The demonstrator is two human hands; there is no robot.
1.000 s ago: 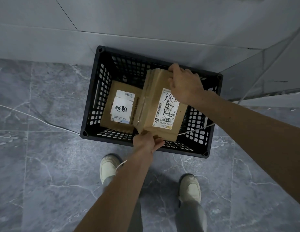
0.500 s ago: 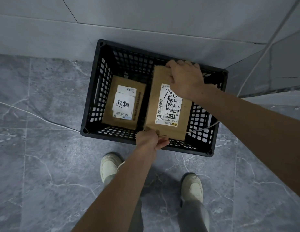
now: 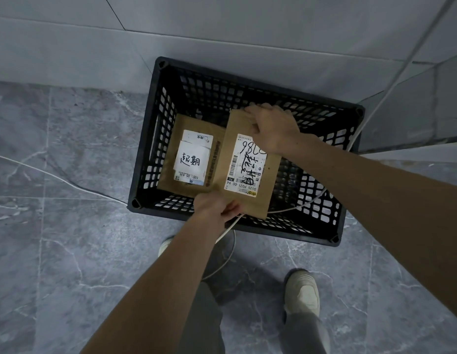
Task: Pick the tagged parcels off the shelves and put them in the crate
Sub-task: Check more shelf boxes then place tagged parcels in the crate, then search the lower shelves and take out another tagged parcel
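Grey marbled floor tiles meet a grey tiled wall, and the black lattice crate stands on the floor against that wall; I use the crate as the reference for all positions. Step in hand, as I judge it: placement of the second parcel into the crate. This parcel sits in the crate's middle, its labelled face up, its left edge overlapping the first parcel, which lies flat on the crate's floor at the left side. My right hand is closed over the parcel's far edge, toward the crate's wall-side rim; my left hand pinches its near corner at the crate's near rim. Whether the parcel already rests on the crate's floor I cannot tell. Next move, by my estimate: lower until the parcel is supported, open both hands, withdraw them upward clear of the rim, then return to the shelves, which are not in view. A thin white cable crosses the crate's right half; keep fingers clear of it. Count: one crate, two parcels, one white label visible on each, two hands, one cable.
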